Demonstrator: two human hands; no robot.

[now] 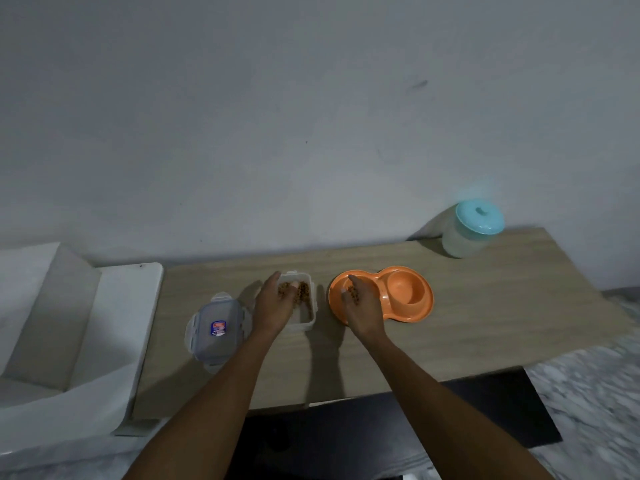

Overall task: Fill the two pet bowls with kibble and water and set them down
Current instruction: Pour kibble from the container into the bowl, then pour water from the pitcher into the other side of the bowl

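A: Both hands are down at the tabletop [485, 313], and the left hand [273, 303] is right inside the clear container [304, 320], fingers curled into the kibble [304, 293] with a small heap cupped against the palm.

B: And the right hand [362, 306] is over at the orange double bowl [408, 296], hovering above its left basin, fingers bent round a little clutch of kibble of its own. Whether any pellets already lie in that basin, I cannot tell; the hand covers it.

A: The bowl sits flat on the wood, just to the right of the container, a narrow strip of tabletop between them. Its round right basin is in plain view.

B: The container's lid [216, 329] lies flat just to the left, sticker up, clips splayed, beside the left wrist.

A: Far right, back by the wall [311, 133], stands a translucent jar [460, 242] with a teal cap [479, 216] on it, upright, well apart from the bowl. What is in it is too cloudy to say.
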